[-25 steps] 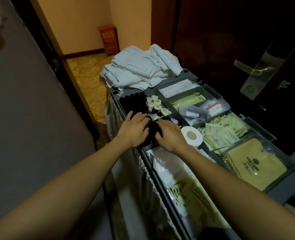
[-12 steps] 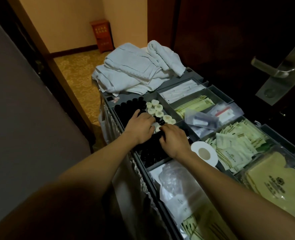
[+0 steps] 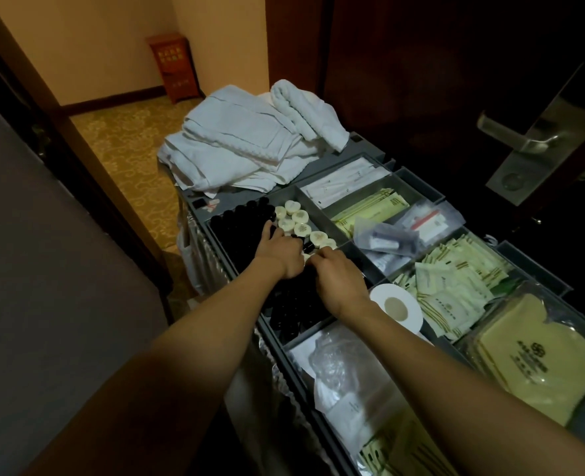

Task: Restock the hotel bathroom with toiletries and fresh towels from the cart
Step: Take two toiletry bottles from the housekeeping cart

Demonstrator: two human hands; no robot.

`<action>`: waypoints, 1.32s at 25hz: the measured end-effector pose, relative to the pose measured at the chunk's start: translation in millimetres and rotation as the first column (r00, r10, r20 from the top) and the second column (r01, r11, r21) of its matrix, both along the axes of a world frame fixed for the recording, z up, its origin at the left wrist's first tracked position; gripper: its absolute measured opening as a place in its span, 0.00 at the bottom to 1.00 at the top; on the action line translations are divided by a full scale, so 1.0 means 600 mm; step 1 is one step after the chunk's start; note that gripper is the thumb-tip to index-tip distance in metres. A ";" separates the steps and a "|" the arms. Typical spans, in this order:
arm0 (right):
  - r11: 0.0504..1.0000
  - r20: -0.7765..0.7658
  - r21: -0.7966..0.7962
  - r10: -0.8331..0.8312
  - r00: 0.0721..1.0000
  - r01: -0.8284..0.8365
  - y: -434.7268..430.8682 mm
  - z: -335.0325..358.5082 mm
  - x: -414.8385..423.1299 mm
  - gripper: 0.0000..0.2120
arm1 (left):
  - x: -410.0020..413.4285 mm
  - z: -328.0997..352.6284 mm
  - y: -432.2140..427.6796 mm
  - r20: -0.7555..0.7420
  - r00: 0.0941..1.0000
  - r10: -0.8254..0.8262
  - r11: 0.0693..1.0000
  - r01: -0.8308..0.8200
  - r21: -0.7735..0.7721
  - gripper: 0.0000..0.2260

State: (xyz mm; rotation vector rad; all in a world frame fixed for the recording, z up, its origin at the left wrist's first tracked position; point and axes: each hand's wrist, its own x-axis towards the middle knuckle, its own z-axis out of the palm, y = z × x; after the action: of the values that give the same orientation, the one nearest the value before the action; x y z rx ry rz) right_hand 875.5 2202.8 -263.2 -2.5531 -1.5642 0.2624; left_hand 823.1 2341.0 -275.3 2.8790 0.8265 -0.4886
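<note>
My left hand [image 3: 279,254] sits knuckles-up in the bottle compartment of the cart [image 3: 236,197]. Its fingers are curled downward among the black bottles [image 3: 236,219], and I cannot tell whether they grip one. My right hand [image 3: 340,280] lies just beside it, fingertips bent down at a pale item between the two hands. The grasp itself is hidden. Round soaps [image 3: 299,217] lie directly beyond the left knuckles. A toilet roll [image 3: 395,307] stands just right of my right wrist. Green sachets [image 3: 456,280] fill the compartment further right. The folded towels [image 3: 249,139] are piled well beyond both hands, at the cart's far end.
</note>
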 end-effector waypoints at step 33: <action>0.978 -0.203 0.198 -0.024 0.979 0.065 -0.021 0.038 0.018 0.11 | -0.035 -0.006 -0.017 0.581 0.805 0.120 0.993 -0.095 -0.075 0.16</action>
State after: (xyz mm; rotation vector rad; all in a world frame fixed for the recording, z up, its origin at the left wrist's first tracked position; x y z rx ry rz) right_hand 886.1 2190.2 -240.6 -2.3227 -1.3824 0.3245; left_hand 802.0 2330.8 -279.1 2.6596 0.8333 0.3868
